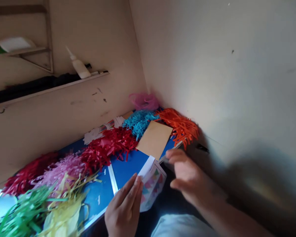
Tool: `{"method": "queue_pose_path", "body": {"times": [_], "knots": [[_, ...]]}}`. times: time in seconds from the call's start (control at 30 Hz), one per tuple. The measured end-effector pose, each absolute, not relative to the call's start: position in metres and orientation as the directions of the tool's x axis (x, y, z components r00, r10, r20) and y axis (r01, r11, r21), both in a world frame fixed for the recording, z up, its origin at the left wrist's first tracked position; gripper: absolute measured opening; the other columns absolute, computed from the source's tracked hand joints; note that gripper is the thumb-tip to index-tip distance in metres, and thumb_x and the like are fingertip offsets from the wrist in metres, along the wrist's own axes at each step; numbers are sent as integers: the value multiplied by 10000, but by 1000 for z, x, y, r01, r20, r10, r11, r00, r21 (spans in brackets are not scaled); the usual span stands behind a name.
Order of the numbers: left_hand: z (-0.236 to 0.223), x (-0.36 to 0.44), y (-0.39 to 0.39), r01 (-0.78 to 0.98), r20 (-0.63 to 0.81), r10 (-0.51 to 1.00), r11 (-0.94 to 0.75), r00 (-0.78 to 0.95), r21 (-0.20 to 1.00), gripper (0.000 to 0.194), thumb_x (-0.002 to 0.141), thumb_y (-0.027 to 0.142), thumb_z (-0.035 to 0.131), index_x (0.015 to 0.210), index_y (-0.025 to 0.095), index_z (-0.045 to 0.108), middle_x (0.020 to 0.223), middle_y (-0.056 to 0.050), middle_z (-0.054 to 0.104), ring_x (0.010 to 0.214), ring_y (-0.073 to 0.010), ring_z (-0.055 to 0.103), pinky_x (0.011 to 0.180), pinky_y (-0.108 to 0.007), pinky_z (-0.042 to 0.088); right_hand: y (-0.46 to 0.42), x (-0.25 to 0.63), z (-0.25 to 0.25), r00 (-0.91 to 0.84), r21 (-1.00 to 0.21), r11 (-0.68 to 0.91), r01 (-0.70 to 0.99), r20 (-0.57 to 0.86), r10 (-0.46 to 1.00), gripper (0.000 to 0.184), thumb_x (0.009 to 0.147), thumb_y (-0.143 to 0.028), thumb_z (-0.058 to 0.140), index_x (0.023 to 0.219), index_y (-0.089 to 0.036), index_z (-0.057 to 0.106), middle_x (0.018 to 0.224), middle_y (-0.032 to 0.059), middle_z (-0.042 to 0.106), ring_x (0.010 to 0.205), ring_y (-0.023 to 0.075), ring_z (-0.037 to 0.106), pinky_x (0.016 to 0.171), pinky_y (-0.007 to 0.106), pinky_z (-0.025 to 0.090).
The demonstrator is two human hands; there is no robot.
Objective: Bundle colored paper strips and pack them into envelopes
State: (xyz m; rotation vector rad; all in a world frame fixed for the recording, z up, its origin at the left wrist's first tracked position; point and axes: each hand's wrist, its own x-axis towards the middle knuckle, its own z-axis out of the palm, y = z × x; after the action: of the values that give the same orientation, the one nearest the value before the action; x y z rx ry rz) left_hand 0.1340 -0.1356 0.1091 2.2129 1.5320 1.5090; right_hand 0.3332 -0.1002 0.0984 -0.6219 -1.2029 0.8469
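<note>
Low in the middle of the view, my left hand (pixel 125 209) grips a folded white paper piece (pixel 151 187) printed with colourful triangles like bunting. Its fingers lie along the left edge of the paper, and the thumb is hidden. My right hand (pixel 185 169) hovers to the right of the paper, apart from it, a little blurred, thumb and fingers spread with nothing between them. Just beyond the paper, a tan card or envelope (pixel 155 138) lies flat on the blue table (pixel 124 171).
Fringed paper bunches cover much of the table: green (pixel 27 210), yellow (pixel 64 214), pink (pixel 61 171), red (pixel 108 148), blue (pixel 140 121) and orange (pixel 180 125). A pink bag-like heap (pixel 144 101) sits in the corner. Above, a wall shelf (pixel 51 89) carries a white nozzle bottle (pixel 80 67).
</note>
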Motion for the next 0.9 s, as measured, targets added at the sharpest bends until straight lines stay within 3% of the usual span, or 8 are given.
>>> {"method": "queue_pose_path", "body": {"times": [0.07, 0.13, 0.27, 0.33, 0.43, 0.57, 0.73, 0.9], "knots": [[103, 140, -139, 675, 678, 734, -485, -31, 556, 400, 806, 100, 701, 1126, 338, 725, 1139, -1, 745, 925, -215, 729, 891, -282, 539, -118, 316, 96, 62, -837, 399, -375, 407, 911, 367, 754, -572, 738, 881, -234, 671, 958, 76, 653, 934, 248, 644, 855, 396, 530], [98, 143, -143, 678, 677, 735, -484, -28, 554, 416, 822, 89, 679, 1151, 341, 711, 1167, 5, 734, 966, -214, 720, 935, -286, 518, -130, 304, 93, 29, -874, 340, -347, 353, 935, 296, 789, -521, 729, 789, -229, 680, 926, 56, 662, 884, 224, 651, 818, 371, 533], [92, 138, -145, 723, 588, 809, -393, -22, 568, 393, 838, 135, 679, 1173, 341, 699, 1198, 3, 720, 995, -222, 709, 956, -309, 507, -133, 306, 95, 108, -794, 606, -52, 599, 794, 105, 857, -317, 690, 775, -254, 710, 948, 42, 691, 1044, 226, 604, 987, 417, 436], [92, 136, -144, 716, 548, 836, -361, -37, 598, 371, 838, 174, 689, 1174, 332, 700, 1221, -3, 708, 1015, -234, 700, 971, -332, 503, -131, 310, 98, 47, -771, 620, -144, 621, 783, 77, 847, -290, 691, 784, -247, 703, 865, 37, 709, 992, 221, 628, 947, 407, 463], [92, 138, -143, 672, 574, 817, -398, -49, 624, 362, 832, 174, 694, 1158, 330, 710, 1218, -3, 710, 1034, -240, 693, 994, -339, 490, -128, 306, 99, -74, -827, 294, -479, 372, 925, 165, 798, -343, 738, 728, -207, 675, 706, 20, 689, 722, 177, 652, 705, 315, 519], [92, 142, -143, 703, 644, 765, -451, -13, 550, 418, 838, 118, 673, 1188, 346, 687, 1201, 2, 719, 1017, -221, 704, 972, -308, 500, -124, 288, 95, -150, -703, -156, -693, -71, 986, 266, 645, -346, 850, 683, -173, 652, 567, -23, 633, 526, 123, 585, 557, 241, 460], [87, 139, -145, 741, 679, 715, -546, 169, 390, 530, 827, 96, 685, 1292, 338, 609, 1229, -16, 705, 1025, -226, 708, 941, -298, 525, -120, 279, 94, -89, -643, -179, -744, -170, 981, 260, 563, -293, 886, 650, -175, 672, 634, -14, 670, 599, 136, 622, 643, 261, 501], [82, 137, -147, 761, 672, 714, -544, 197, 354, 600, 831, 84, 676, 1365, 321, 541, 1297, -39, 662, 1101, -241, 676, 978, -303, 497, -120, 280, 98, -42, -679, -174, -714, -206, 978, 234, 581, -294, 870, 644, -172, 681, 617, -22, 652, 597, 125, 599, 642, 251, 490]]}}
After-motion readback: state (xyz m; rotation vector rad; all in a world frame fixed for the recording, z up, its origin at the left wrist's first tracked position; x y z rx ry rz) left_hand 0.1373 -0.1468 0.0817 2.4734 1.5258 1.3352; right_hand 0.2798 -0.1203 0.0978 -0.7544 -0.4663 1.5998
